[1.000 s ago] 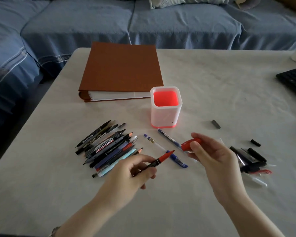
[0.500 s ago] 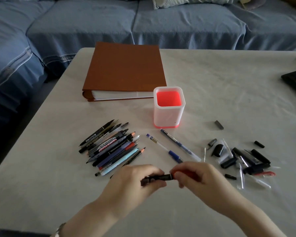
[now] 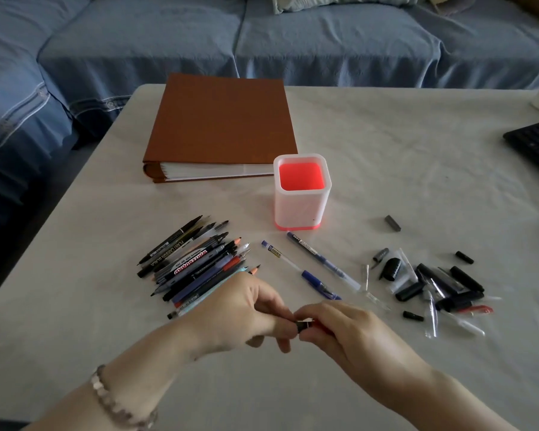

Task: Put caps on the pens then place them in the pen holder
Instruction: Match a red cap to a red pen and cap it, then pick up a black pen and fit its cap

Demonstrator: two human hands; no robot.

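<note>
Misalignment is my worry: the pen (image 3: 304, 325) is almost buried between both hands, with only a short black stretch showing, so I cannot tell whether the cap is seated or crooked. Pushed askew, it could jam, or pop off on the way to the holder (image 3: 302, 209). A slip could also scatter the pile (image 3: 196, 265) just left of the left hand (image 3: 246, 315). That hand is over the near middle of the table (image 3: 417, 169), fingers curled, pinching the pen's left end. The right hand (image 3: 346, 334) meets it fingertip to fingertip, pinching the right end, a red sliver beneath. The holder stands upright beyond them, nothing visible inside.
</note>
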